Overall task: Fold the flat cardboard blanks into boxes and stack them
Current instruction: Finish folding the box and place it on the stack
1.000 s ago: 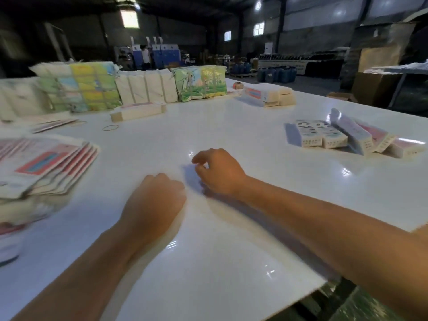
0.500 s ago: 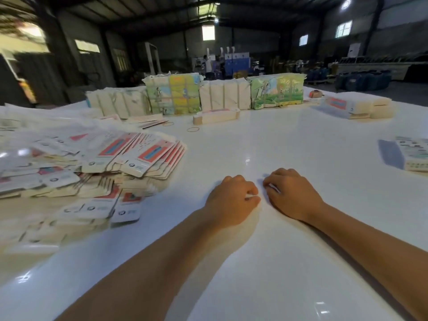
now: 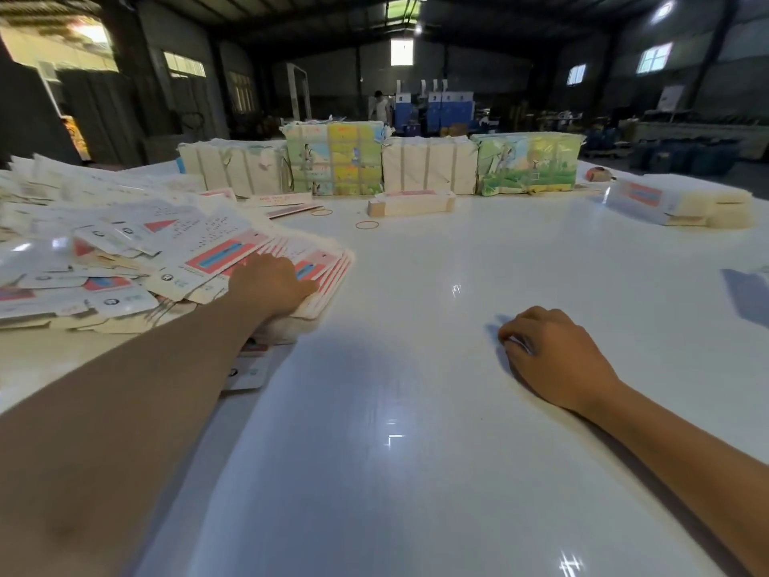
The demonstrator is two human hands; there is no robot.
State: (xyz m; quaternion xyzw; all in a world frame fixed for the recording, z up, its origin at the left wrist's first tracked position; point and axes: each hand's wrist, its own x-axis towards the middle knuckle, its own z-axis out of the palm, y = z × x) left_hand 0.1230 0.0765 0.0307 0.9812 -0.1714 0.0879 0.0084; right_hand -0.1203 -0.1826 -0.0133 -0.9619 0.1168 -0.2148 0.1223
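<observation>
Blank-pickup stage, judged early in cycle: no box in either hand, nothing part-folded on bare middle of worktop (image 3: 416, 410). L hand (image 3: 274, 285) laid on near-right corner of fanned pile of flat blanks (image 3: 174, 260) at worktop's left edge; fingers resting on top sheets, whether thumb pinches one cannot be told. R hand (image 3: 553, 356) knuckles-up toward right of worktop, well apart from pile, fingers loosely curled, holding nothing visible. Finished work barely shown: dark-shadowed item at right edge, cropped, unidentifiable. Left to do: lift one blank, fold, stack; pile still large. Blanks thin, glossy white card w/ red-blue printed panels, die-cut rounded tabs, slippery-looking, splayed unevenly. Worktop white, smooth, reflective. Along far edge: paper-wrapped bundles (image 3: 428, 168), some plain cream, some w/ colour print; two rubber bands (image 3: 367, 225) nearby.
</observation>
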